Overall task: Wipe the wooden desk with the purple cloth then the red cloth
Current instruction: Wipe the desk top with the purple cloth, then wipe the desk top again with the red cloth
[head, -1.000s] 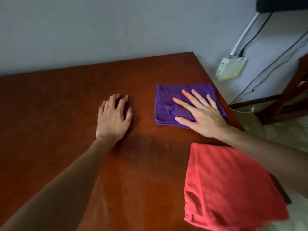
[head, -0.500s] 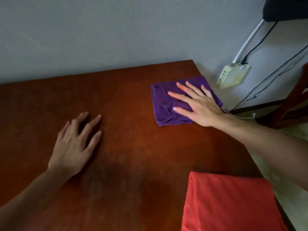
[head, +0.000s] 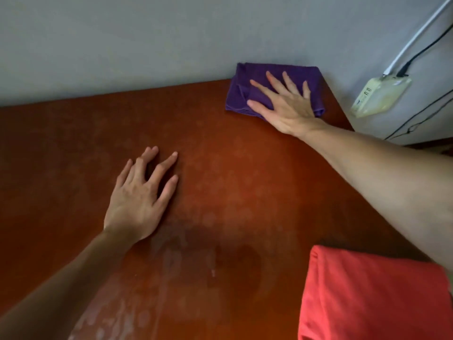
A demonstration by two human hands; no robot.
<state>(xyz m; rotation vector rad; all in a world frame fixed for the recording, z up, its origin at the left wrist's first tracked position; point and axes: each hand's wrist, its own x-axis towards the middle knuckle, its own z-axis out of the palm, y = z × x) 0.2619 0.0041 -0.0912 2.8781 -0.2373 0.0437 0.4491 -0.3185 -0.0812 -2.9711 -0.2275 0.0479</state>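
The left hand (head: 139,204) lies palm down on the wooden surface (head: 245,180), left of centre. Its fingers are extended and slightly spread, and it holds nothing. The left forearm runs from the near left corner of the view up to this hand.

The surface is reddish brown. Pale smears and dull patches show on it near the left forearm and around the middle.

The purple cloth (head: 247,92) lies folded at the far right corner of the surface, with its far edge against the grey wall (head: 122,40). The right hand (head: 284,104) rests flat on top of this cloth. Its fingers are straight and spread, pointing toward the wall, and the palm presses the cloth down. No finger curls around the fabric. The heel of the hand reaches past the near edge of the cloth onto the bare wood. The right forearm extends from the right side of the view across the surface to this hand.

The red cloth (head: 367,298) lies folded at the near right corner of the surface, well apart from the purple cloth. Neither hand touches it; the right forearm passes over its far right edge.

To the right of the surface, a pale power strip (head: 377,96) sits against the wall, with a white cable (head: 416,33) and a black cable (head: 426,45) leading up from it.
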